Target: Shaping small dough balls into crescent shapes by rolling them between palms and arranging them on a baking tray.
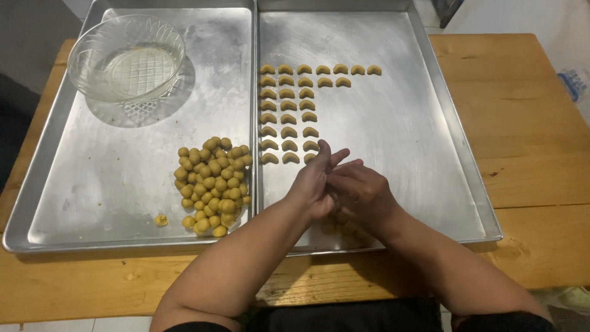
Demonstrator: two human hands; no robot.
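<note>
Palms of left hand (314, 184) and right hand (361, 193) pressed flat together, anything between hidden, just below crescent rows (289, 117) on right tray (418, 123), beside dough balls (213, 184)

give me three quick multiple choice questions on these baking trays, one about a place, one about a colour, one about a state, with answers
1. Where does the clear glass bowl stand?
A. far corner of the left metal tray
B. on the right metal tray
C. on the bare wooden table

2. What colour are the small round dough balls?
A. white
B. yellow-green
C. dark brown

3. How are the person's two hands placed?
A. far apart, one on each tray
B. pressed together over the right metal tray
C. both inside the bowl

Answers:
1. A, the bowl sits in the far corner of the left metal tray, away from the pile of balls.
2. B, the heap reads yellowish green against the silver tray.
3. B, the left hand and right hand meet palm to palm above the right metal tray, near the rows of crescent-shaped dough pieces.
</note>
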